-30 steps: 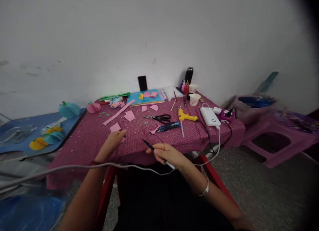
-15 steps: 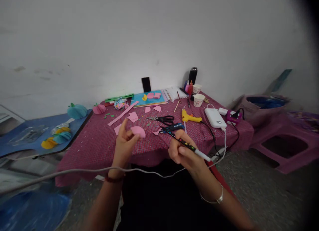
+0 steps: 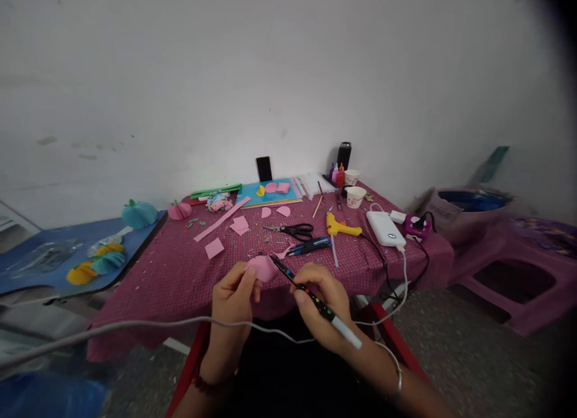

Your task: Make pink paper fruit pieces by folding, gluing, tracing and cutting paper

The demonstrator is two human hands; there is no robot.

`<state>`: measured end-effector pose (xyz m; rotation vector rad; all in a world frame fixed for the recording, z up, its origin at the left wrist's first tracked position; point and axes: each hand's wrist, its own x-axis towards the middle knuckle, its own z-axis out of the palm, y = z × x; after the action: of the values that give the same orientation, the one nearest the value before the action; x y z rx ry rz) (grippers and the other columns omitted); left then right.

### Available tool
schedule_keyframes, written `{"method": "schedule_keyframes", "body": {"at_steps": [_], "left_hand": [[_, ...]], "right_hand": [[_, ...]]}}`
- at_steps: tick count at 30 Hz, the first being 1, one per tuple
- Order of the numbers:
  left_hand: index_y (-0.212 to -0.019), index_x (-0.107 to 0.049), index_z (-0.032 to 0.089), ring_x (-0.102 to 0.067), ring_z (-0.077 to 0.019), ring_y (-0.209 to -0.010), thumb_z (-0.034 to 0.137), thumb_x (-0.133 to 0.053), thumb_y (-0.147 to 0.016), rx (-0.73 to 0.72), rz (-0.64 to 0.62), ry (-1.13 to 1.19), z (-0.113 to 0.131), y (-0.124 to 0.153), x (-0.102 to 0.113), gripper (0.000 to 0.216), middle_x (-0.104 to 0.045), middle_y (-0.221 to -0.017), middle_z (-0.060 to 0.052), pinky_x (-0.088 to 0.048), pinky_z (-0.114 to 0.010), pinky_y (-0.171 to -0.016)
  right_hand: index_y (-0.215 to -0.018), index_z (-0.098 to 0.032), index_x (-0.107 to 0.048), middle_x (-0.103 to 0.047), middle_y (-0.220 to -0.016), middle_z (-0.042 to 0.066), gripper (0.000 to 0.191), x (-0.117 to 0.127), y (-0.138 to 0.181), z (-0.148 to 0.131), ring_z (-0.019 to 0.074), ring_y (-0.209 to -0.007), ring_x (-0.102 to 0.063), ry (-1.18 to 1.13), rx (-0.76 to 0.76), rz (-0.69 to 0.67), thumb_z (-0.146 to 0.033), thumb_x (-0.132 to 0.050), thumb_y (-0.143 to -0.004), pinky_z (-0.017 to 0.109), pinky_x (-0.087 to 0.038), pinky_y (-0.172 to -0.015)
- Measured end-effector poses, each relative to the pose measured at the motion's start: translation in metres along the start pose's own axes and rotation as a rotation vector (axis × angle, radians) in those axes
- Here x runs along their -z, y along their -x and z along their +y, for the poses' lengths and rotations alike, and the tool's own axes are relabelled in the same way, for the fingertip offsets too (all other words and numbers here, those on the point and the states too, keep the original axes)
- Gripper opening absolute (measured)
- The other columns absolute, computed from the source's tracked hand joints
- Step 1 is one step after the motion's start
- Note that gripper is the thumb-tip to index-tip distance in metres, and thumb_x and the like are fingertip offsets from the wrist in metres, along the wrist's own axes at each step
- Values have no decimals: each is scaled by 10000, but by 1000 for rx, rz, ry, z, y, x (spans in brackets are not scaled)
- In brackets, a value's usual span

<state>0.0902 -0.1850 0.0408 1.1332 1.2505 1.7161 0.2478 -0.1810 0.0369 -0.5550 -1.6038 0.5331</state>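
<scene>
Between thumb and fingers, my left hand (image 3: 233, 298) pinches a rounded pink paper piece (image 3: 262, 269) above the near edge of the table. My right hand (image 3: 323, 301) grips a black pen with coloured dots and a white end (image 3: 321, 307). The pen's dark tip meets the right edge of the paper, though whether it touches is hard to tell. Just beyond lie a blue cutter (image 3: 310, 246), black-handled scissors (image 3: 295, 230) and a yellow glue gun (image 3: 342, 225). Pink paper squares (image 3: 214, 248) and a long pink strip (image 3: 223, 218) lie to the left.
A white power bank (image 3: 385, 228) and paper cups (image 3: 356, 196) stand at the right. A pale cable (image 3: 198, 320) crosses in front of my wrists. Paper pumpkins (image 3: 139, 214) sit on a blue table (image 3: 27, 237) at the left. A phone (image 3: 264, 169) leans on the wall.
My hands have come together, lower and nearer to me. The pen tip has moved from apart to the pink paper's edge. The view has tilted up slightly.
</scene>
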Motion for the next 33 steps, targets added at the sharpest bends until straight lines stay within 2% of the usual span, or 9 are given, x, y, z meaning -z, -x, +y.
{"method": "schedule_keyframes", "body": {"at_steps": [3,7,9,12,19,26,30,33], "left_hand": [[-677,-622,153,-480,-85,-489,289,-704,-696,85,25,117,-3,-1,-6,160,-563,-550,35,-384,-199,-480],[-662,-629,156,-408,-67,-425,290,-714,-687,80,25,125,-9,-2,-8,160,-486,-472,66,-327,-188,-424],[-667,-642,164,-403,-73,-429,290,-704,-709,75,21,101,-12,-2,-6,147,-476,-470,64,-322,-194,-428],[-652,-649,173,-480,-106,-523,303,-673,-749,40,-27,21,-15,-1,-3,164,-548,-553,26,-375,-218,-499],[-694,-654,172,-475,-111,-642,275,-621,-813,-40,-144,-151,-11,2,2,161,-565,-677,21,-368,-215,-583],[-684,-656,173,-466,-118,-632,262,-598,-818,-104,-146,-245,-10,1,3,172,-551,-653,18,-363,-229,-586],[-644,-615,173,-414,-108,-590,265,-591,-823,-130,-127,-238,-15,-1,5,203,-487,-613,32,-330,-231,-553],[-644,-602,173,-416,-111,-599,282,-599,-819,-127,-118,-241,-14,-1,5,207,-501,-634,26,-328,-234,-558]], "right_hand": [[-948,-215,-584,-606,-772,14,227,-2,-4,-2,143,-702,-575,-5,79,-56,-57,-545,-790,266,-463,-629],[-969,-190,-638,-648,-828,48,232,-2,-7,-4,149,-746,-613,-12,115,-134,-55,-570,-792,271,-488,-657],[-966,-195,-648,-665,-808,41,228,-3,-6,-3,148,-739,-626,-51,93,-122,-63,-565,-800,273,-495,-664],[-969,-208,-650,-687,-792,25,239,-4,-5,0,140,-731,-638,-103,53,-84,-61,-551,-809,268,-502,-673],[-931,-201,-664,-705,-799,43,214,-7,-8,0,153,-745,-649,-33,92,-123,-72,-558,-797,293,-508,-689],[-905,-205,-660,-705,-775,33,204,-5,-9,0,153,-727,-648,43,88,-109,-70,-552,-796,304,-503,-684],[-938,-210,-651,-706,-794,27,199,-4,-6,2,155,-749,-645,46,64,-68,-88,-552,-817,312,-505,-702],[-917,-209,-653,-704,-782,28,189,-5,-6,2,158,-731,-648,48,80,-102,-93,-546,-814,315,-507,-685]]}}
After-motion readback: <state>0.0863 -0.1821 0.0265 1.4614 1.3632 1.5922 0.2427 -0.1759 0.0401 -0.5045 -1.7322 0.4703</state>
